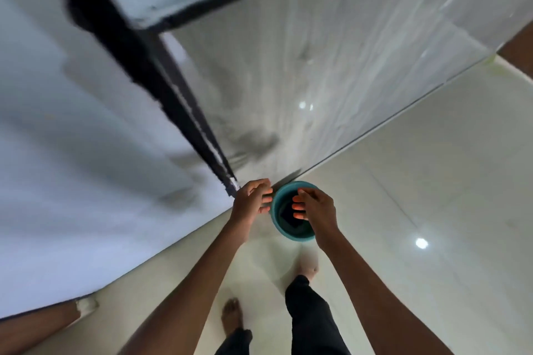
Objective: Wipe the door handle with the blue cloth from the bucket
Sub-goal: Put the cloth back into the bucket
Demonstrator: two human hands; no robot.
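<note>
A dark folded cloth (pixel 290 217) lies at the bottom of a teal bucket (pixel 291 235) that stands on the glossy pale tiled floor (pixel 418 181), close to the foot of a black door frame (pixel 161 78); in the shade of the bucket its colour reads almost black. The right hand (pixel 315 206) hangs over the bucket's mouth with its fingers spread and slack, gripping nothing. The left hand (pixel 250 198) is just beside the bucket's left rim, fingers likewise loose and parted, empty. Both bare forearms reach down from the lower edge of the view. Below them are two bare feet and dark trouser legs (pixel 311 317) on the tiles. The smudged white wall (pixel 86 167) and the frame are blurred; no door handle can be made out.
</note>
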